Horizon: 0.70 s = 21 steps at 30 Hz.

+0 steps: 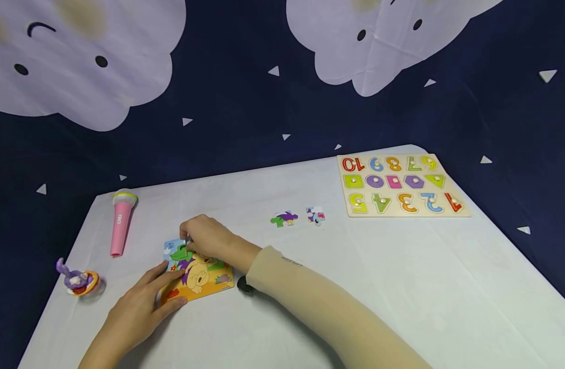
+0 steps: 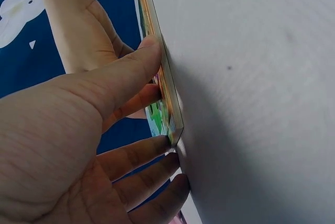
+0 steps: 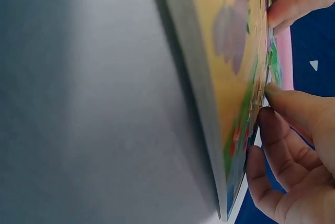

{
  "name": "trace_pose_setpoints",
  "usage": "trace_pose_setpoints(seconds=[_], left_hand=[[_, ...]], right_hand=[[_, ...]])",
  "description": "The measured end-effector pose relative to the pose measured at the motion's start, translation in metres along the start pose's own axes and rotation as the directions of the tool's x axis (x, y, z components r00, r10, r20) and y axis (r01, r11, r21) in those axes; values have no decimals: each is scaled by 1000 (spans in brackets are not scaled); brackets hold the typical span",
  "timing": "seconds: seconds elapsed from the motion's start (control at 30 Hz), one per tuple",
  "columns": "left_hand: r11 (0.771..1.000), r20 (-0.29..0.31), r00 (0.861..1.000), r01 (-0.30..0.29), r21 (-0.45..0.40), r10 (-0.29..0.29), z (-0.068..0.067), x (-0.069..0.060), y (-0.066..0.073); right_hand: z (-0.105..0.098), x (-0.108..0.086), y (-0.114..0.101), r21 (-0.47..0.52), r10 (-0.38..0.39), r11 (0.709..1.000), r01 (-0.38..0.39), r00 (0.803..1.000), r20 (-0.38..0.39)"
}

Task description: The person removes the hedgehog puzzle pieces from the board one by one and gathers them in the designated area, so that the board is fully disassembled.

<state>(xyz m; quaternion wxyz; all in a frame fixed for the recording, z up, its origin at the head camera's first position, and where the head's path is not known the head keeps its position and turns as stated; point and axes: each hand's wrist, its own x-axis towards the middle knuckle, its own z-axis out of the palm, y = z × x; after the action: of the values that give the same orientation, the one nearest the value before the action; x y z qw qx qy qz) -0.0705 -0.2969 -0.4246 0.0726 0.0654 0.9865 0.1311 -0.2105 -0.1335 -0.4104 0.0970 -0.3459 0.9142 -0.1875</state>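
1. The puzzle board lies flat on the white table, between your two hands, overlapped by both.
2. Your left hand steadies it, fingers extended: thumb at the near edge, index across the surface, other fingertips along the left edge.
3. Your right hand is at the far side, thumb and fingers bent in at the surface. Cannot tell whether it pinches a piece.
4. Orientation: blue part of the picture points away from you, orange part toward you. In the head view the longer axis runs left to right, right end slanting slightly away.
5. A purple-and-green piece and a blue-and-white piece lie loose beyond your right forearm, near each other, not touching.
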Motion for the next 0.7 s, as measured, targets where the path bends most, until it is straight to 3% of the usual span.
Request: trace_pose_setpoints(seconds=[0.37, 0.7], left_hand=[[1000, -5, 1000, -16, 2, 16, 0, -1, 2], [999, -12, 999, -31, 13, 32, 0, -2, 3]], right_hand=[[3, 2, -1, -127, -67, 990, 60, 996, -51], [-3, -3, -8, -276, -123, 955, 106, 991, -46]])
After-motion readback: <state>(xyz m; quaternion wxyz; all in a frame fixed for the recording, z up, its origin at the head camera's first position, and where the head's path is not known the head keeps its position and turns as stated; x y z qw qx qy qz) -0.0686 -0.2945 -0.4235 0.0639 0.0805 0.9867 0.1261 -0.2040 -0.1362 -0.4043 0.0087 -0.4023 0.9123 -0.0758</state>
